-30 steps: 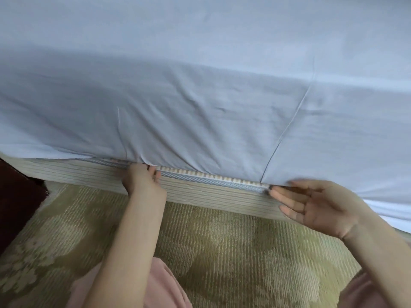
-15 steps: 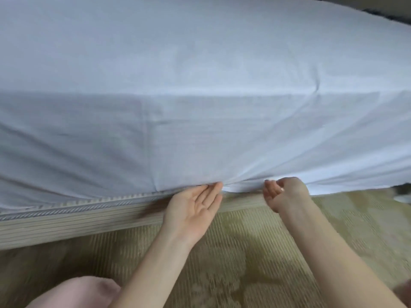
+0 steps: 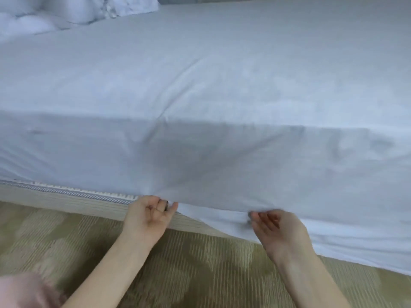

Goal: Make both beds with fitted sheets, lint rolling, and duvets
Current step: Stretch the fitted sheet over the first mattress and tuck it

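One sheet (image 3: 200, 85) on one bed (image 3: 66, 204), two hands at its lower edge.
The sheet covers the top of the bed and hangs down the near side. At left its hem meets the cord trim of the bed's striped base; at right it hangs lower, over the base. The left hand (image 3: 148, 215) is palm up with fingers curled at the hem and one ring visible; a grip on the fabric cannot be confirmed. The right hand (image 3: 278, 230) pinches a bunched fold of the hem. One heap of white bedding (image 3: 66, 10) lies at the far left corner. One patterned carpet (image 3: 200, 263) covers the floor.
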The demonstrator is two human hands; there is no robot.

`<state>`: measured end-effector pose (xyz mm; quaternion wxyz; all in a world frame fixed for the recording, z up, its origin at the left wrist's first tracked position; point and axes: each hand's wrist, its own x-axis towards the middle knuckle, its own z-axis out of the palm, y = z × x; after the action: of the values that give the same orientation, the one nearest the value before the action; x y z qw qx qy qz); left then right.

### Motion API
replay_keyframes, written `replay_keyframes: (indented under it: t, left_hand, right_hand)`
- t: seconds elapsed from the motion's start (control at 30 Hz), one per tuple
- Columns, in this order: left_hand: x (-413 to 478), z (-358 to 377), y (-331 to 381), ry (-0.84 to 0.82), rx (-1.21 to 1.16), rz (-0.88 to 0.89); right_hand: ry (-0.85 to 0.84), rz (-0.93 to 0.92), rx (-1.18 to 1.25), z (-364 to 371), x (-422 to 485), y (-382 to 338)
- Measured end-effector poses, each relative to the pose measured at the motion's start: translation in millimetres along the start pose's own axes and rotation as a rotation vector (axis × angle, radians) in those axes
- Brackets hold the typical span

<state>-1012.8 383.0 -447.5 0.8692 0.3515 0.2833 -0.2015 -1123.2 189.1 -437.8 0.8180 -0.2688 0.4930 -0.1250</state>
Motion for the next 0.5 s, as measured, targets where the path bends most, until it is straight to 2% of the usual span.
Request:
replay_keyframes:
  t: [0.1, 0.27, 0.5]
  left_hand:
    - [-4, 11, -20, 0.013, -0.05, 0.052]
    - [-5, 22, -31, 0.093, -0.04, 0.115]
    - [-13, 17, -31, 0.096, -0.006, 0.156]
  right_hand:
    - [-0.139, -0.142, -0.243, -24, 8, -3]
    - [-0.161, -0.222, -0.383, -26, 20, 2]
    - [-0.104, -0.178, -0.235, -16, 16, 12]
